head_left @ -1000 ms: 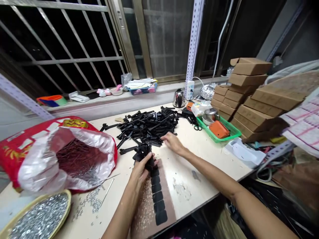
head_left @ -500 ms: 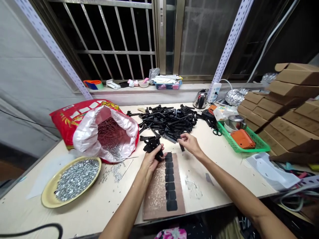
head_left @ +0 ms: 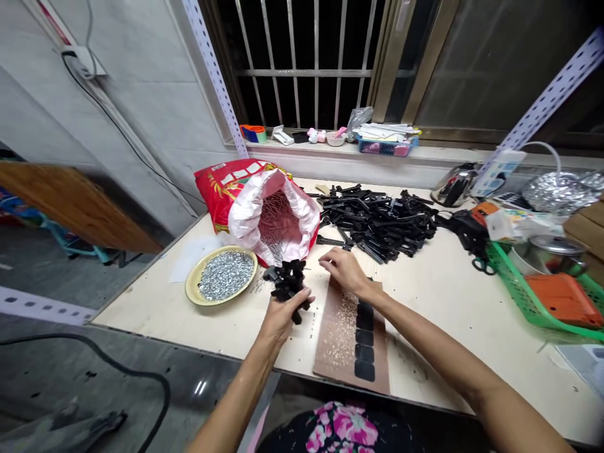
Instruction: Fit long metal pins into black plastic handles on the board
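My left hand [head_left: 278, 318] is closed around a bunch of black plastic parts [head_left: 290, 280], held over the table in front of the sack. Just to the right, my right hand [head_left: 346, 270] has its fingers bent together above the top of a brown board [head_left: 330, 358]; anything between the fingertips is too small to make out. A column of black squares [head_left: 365, 338] runs down the board. Behind my right hand lies a heap of long black plastic parts [head_left: 382, 220]. A red-and-white sack [head_left: 240, 217] lies open, with thin reddish rods [head_left: 278, 217] inside.
A yellow dish [head_left: 207, 301] of small shiny metal pieces [head_left: 226, 275] sits left of the sack. At the right are a green basket [head_left: 507, 277] with an orange case [head_left: 564, 299], scissors [head_left: 484, 266] and a kettle [head_left: 455, 184]. The table's edge [head_left: 189, 343] is at front left.
The view has swung left. My right hand has moved from the heap, where it held a black part, toward my left hand; that part no longer shows in it. My left hand still holds its bunch.
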`<state>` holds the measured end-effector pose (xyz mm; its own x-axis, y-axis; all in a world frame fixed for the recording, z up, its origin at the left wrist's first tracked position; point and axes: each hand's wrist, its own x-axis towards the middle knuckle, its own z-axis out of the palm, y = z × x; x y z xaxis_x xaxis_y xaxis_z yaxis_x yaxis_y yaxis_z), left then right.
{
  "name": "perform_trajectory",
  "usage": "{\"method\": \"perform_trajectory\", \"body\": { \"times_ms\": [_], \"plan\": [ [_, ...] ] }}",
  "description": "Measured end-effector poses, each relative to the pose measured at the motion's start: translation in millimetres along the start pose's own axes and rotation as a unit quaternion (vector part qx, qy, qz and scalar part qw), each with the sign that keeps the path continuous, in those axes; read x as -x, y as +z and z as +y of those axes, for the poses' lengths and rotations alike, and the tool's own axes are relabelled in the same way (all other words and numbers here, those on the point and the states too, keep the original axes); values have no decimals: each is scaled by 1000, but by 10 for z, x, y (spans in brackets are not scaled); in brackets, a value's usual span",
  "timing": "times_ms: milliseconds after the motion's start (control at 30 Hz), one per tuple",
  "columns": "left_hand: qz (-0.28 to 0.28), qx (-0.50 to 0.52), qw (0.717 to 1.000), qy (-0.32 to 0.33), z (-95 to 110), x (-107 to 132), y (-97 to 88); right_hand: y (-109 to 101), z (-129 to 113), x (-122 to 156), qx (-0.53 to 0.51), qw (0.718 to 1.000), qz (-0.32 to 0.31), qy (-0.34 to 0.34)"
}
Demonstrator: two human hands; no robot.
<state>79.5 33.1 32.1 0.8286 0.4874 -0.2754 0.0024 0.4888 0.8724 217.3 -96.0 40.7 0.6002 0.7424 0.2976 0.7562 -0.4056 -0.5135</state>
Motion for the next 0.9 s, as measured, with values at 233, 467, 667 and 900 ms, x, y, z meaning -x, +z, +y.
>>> {"method": "perform_trajectory", "body": {
  "times_ms": [233, 467, 667, 900],
  "plan": [
    [33, -92, 993, 63, 58, 278, -594, 738, -229, -222, 206, 955, -152, -150],
    [115, -243, 960, 76, -2, 230, -790, 258, -180, -185, 133, 980, -79, -125],
    [25, -299, 948, 105, 116, 163, -676, -235, -513, -220, -10, 982, 17, -186],
    [-17, -307, 939, 155, 16, 135, -866, -284, -885, -388, 107, 948, -154, -256]
  ]
}}
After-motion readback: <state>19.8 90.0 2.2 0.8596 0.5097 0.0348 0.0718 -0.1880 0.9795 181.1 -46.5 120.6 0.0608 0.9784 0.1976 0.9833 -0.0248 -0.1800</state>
